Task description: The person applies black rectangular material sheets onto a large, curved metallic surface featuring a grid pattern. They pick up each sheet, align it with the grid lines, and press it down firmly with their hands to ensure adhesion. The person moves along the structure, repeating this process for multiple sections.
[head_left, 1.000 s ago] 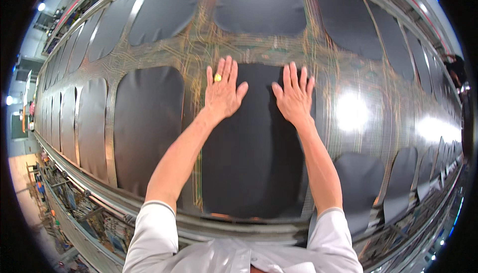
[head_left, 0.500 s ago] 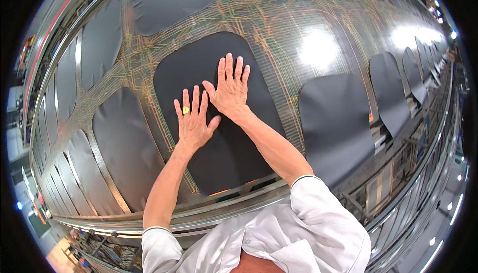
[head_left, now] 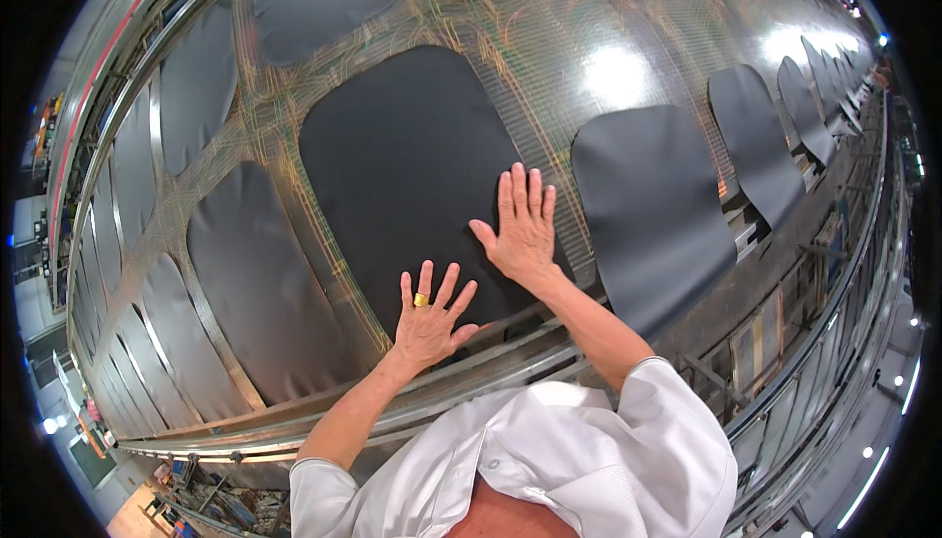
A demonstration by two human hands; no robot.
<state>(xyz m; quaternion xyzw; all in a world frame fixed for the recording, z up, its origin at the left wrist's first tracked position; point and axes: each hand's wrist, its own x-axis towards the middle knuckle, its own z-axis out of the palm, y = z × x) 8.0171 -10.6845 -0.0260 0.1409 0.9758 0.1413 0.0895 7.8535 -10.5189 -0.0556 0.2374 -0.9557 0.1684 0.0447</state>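
Both hands lie with fingers spread on a black, round-cornered sheet of smooth material. My left hand, with a gold ring, is low on the sheet at its near edge, thumb out to the right. My right hand is higher, at the sheet's right side, fingers pointing away from me and palm down. Neither hand holds anything. The sheet lies on a long metal work surface covered in fine coloured lines.
More dark cut pieces stand in rows: one at left, others at right whose near ends droop past the surface's edge, and more along the far side. A metal rail runs along the near edge, with racks below at right.
Both hands have moved down the sheet toward me and to the right, uncovering its upper part. The view has turned since a second ago, showing more of the right-hand pieces.
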